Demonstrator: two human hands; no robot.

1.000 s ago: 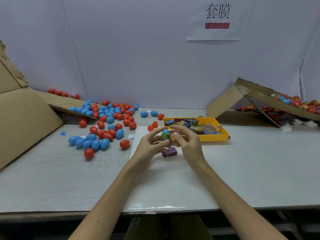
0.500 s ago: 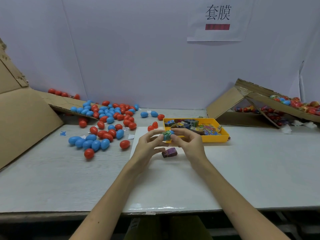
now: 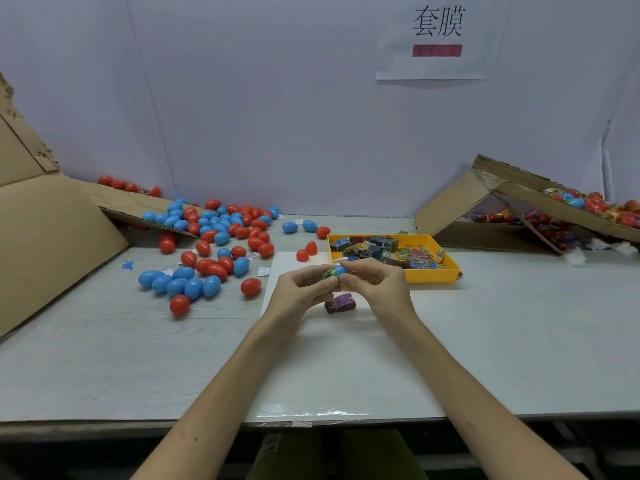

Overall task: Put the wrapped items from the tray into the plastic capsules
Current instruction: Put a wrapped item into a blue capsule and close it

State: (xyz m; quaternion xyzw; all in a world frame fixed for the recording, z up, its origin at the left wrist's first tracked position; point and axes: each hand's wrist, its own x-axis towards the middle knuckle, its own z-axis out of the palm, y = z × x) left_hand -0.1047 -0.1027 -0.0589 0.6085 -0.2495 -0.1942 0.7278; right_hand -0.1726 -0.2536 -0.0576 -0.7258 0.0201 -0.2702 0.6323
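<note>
Both hands, left hand (image 3: 301,289) and right hand (image 3: 374,285), pinch a blue capsule (image 3: 338,270) with a green wrapped item (image 3: 328,274) in their fingers, so a sloppy squeeze could pop it loose.

Paper sign (image 3: 437,39) high at back; cardboard sheet (image 3: 52,237) leaning at left; grey table (image 3: 104,358).

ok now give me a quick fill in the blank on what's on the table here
1. The tray is ____ in colour.
2. The left hand and right hand together hold a ____ capsule.
3. The wrapped item lying on the table beneath the hands is ____ in colour.
Missing words: yellow; blue; purple.
</note>
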